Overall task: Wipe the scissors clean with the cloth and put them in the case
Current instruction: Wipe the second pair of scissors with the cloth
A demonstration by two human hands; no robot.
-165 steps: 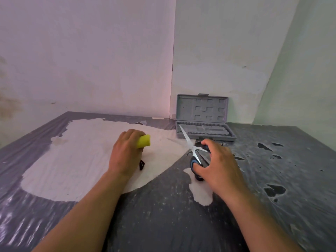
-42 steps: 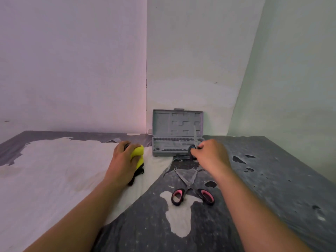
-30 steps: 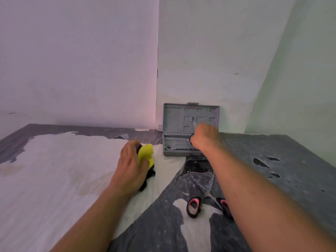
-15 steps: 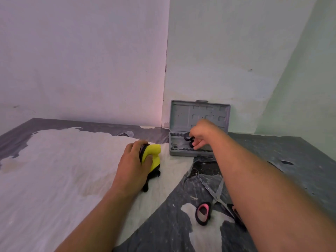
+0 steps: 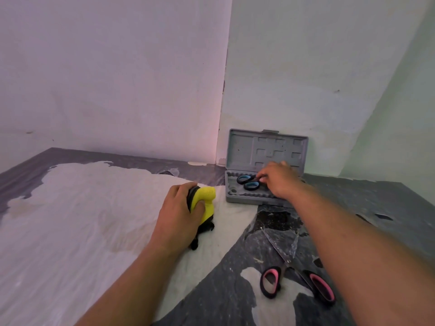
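blue scissors (image 5: 249, 182) in case (image 5: 267, 151); right hand (image 5: 280, 180) pinching them; left hand (image 5: 180, 216) gripping cloth (image 5: 205, 201)

Two bare forearms enter from the bottom edge of the frame, one from the lower left and one from the lower right. Neither carries a sleeve, cuff, watch, strap or glove over the length that shows. The left hand (image 5: 180, 215), near the middle of the frame, is bare, with no ring visible on the fingers that show. The right hand (image 5: 280, 180), right of centre, is likewise bare; its fingertips are too small and blurred to show nail detail. Nothing worn appears anywhere in the view.
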